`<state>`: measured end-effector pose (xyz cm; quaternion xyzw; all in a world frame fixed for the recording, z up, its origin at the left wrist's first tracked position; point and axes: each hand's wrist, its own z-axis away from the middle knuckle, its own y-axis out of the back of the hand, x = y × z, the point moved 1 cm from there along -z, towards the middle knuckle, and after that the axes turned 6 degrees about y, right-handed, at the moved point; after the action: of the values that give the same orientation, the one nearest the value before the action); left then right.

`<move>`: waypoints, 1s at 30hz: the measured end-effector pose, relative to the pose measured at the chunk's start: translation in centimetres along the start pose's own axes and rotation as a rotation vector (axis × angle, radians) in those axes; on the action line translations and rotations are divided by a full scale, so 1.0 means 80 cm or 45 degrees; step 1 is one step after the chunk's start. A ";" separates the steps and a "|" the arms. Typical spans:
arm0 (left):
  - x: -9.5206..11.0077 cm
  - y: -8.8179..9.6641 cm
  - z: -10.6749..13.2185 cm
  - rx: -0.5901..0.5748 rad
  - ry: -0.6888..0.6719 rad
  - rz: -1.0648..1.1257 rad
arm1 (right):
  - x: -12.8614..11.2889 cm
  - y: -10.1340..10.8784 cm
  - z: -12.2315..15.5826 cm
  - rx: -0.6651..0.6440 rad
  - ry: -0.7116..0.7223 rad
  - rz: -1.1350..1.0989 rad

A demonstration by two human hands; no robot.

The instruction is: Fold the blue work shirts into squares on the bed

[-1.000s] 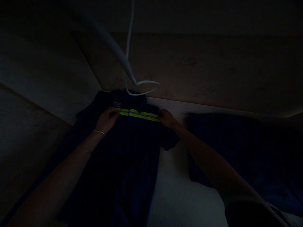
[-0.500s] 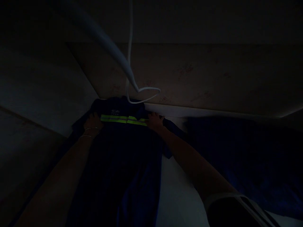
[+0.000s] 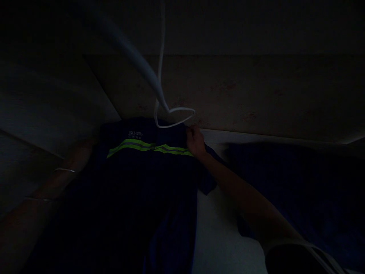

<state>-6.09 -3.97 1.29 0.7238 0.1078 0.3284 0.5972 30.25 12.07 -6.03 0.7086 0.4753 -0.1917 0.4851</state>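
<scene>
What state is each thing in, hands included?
Dark blue shirt: laid out, front showing.
Yellow-green band: across the shirt's chest, curving down at its left end.
Left hand: beside the shirt's shoulder, dim, blurred; grip unclear.
Right hand: bent at the shirt's shoulder; grip unclear.
Other blue cloth: lying right of the shirt; folding unclear.
White cord: looped.

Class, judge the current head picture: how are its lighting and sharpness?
Head view: very dim overall, the dark blue garment mostly losing its folds to darkness; head view: its yellow-green stripe stands out most; head view: the left hand looks blurred, the right hand sharper.
</scene>
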 end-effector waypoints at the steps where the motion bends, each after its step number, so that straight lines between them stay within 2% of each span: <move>1: -0.005 0.006 0.008 -0.070 0.025 -0.128 | -0.001 0.010 0.005 0.044 0.010 -0.057; 3: -0.013 0.015 0.026 -0.197 0.032 -0.449 | 0.000 0.029 0.020 0.035 0.021 -0.163; 4: -0.016 0.017 0.035 -0.208 0.001 -0.609 | 0.002 0.037 0.030 -0.035 0.003 -0.203; 7: -0.026 0.012 0.059 -0.111 -0.176 -0.927 | 0.014 0.053 0.069 -0.404 -0.128 -0.229; 9: -0.035 0.001 0.073 -0.079 -0.317 -1.029 | 0.021 0.058 0.100 -0.656 -0.132 -0.127; 11: -0.049 -0.013 0.086 -0.141 -0.445 -1.028 | 0.025 0.061 0.131 -0.851 0.022 0.011; 13: -0.067 -0.026 0.099 -0.248 -0.465 -0.954 | 0.023 0.064 0.160 -0.967 0.257 0.119; 17: -0.103 -0.033 0.121 -0.513 -0.352 -0.747 | 0.013 0.071 0.199 -1.052 0.682 0.210; 19: -0.108 -0.026 0.130 -0.641 -0.335 -0.668 | 0.010 0.074 0.206 -1.049 0.831 0.211; 20: -0.105 -0.020 0.133 -0.631 -0.338 -0.648 | 0.010 0.075 0.206 -1.016 0.856 0.214; 22: -0.087 -0.012 0.136 -0.449 -0.394 -0.614 | 0.013 0.073 0.199 -0.903 0.777 0.241; 24: -0.061 -0.013 0.133 -0.239 -0.497 -0.573 | 0.019 0.066 0.186 -0.799 0.583 0.296; 25: -0.049 -0.019 0.130 -0.201 -0.531 -0.565 | 0.023 0.061 0.178 -0.769 0.473 0.338; 28: -0.027 -0.046 0.113 -0.291 -0.437 -0.658 | 0.028 0.046 0.158 -0.788 0.265 0.525; 30: -0.026 -0.059 0.101 -0.351 -0.351 -0.689 | 0.026 0.041 0.150 -0.841 0.294 0.614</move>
<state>-1.68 -10.28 -4.44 0.6191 0.1687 0.0684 0.7639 36.31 2.38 -11.36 0.6226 0.3831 0.1705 0.6607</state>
